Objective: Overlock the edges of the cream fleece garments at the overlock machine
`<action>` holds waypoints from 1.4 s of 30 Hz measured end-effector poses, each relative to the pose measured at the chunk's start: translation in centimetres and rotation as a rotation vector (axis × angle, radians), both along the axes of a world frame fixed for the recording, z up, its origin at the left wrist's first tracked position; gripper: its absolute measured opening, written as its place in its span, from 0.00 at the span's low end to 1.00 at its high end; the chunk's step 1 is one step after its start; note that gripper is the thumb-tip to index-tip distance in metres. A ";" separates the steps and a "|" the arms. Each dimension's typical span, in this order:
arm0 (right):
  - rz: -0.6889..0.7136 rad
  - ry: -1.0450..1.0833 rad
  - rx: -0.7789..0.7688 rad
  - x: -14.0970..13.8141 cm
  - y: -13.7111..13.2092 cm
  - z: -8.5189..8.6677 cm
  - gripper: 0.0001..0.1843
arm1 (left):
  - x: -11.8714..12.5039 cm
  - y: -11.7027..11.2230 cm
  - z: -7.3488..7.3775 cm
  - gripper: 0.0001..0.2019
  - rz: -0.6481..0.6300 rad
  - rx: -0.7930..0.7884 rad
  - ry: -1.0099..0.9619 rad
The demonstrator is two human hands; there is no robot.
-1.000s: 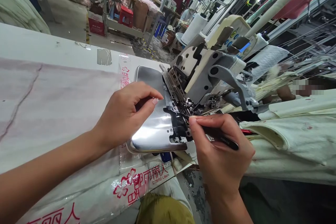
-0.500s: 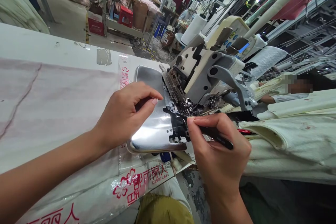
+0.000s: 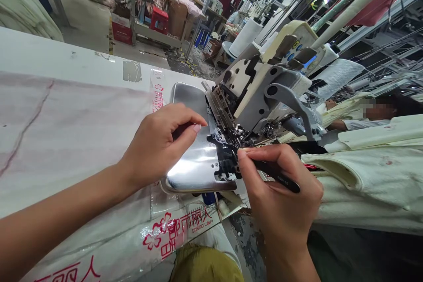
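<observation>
An overlock sewing machine (image 3: 264,83) stands on a white table, with a shiny metal plate (image 3: 194,163) at its front. My left hand (image 3: 158,141) rests on that plate, thumb and forefinger pinched together; what they hold is too small to see. My right hand (image 3: 280,194) grips a thin black tool (image 3: 280,175), probably tweezers, whose tip reaches into the black needle area (image 3: 228,158) among loose white threads.
A plastic sheet with red printed letters (image 3: 178,229) covers the table (image 3: 49,61). Cream fabric (image 3: 370,180) is piled at the right. A co-worker (image 3: 357,116) sits behind it. Other benches and a red crate (image 3: 158,20) stand across the aisle.
My right hand has shifted slightly with the black tool, its tip staying at the needle area. My left hand has kept its place.
</observation>
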State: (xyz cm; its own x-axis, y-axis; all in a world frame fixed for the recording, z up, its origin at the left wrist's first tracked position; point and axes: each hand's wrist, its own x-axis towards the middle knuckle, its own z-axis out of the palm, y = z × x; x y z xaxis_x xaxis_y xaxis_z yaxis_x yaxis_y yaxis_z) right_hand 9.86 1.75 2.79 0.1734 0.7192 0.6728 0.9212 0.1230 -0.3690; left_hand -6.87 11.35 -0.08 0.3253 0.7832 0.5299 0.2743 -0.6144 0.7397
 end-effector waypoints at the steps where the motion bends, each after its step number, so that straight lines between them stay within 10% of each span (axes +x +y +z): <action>1: -0.003 0.004 0.015 0.0 -0.1 0.1 0.06 | 0.0 0.0 0.0 0.08 0.002 0.004 0.000; 26: 0.006 0.033 0.003 0.1 -0.5 0.0 0.07 | 0.0 0.2 -0.2 0.08 0.009 0.005 0.013; 33: 0.062 0.290 0.129 0.7 -2.8 1.7 0.11 | -0.4 -1.4 1.4 0.11 -0.140 0.219 0.127; 42: 0.424 0.970 0.209 3.7 -1.2 1.7 0.09 | 3.0 -3.1 4.2 0.10 -0.434 -0.338 0.154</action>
State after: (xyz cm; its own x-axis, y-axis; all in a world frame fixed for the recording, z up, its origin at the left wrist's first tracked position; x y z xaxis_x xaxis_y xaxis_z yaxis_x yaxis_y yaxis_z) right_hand 13.53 0.56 4.50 0.4621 0.7330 0.4991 0.1151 0.5085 -0.8534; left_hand -3.84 8.27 4.13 0.7083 0.6787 0.1944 0.1697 -0.4309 0.8863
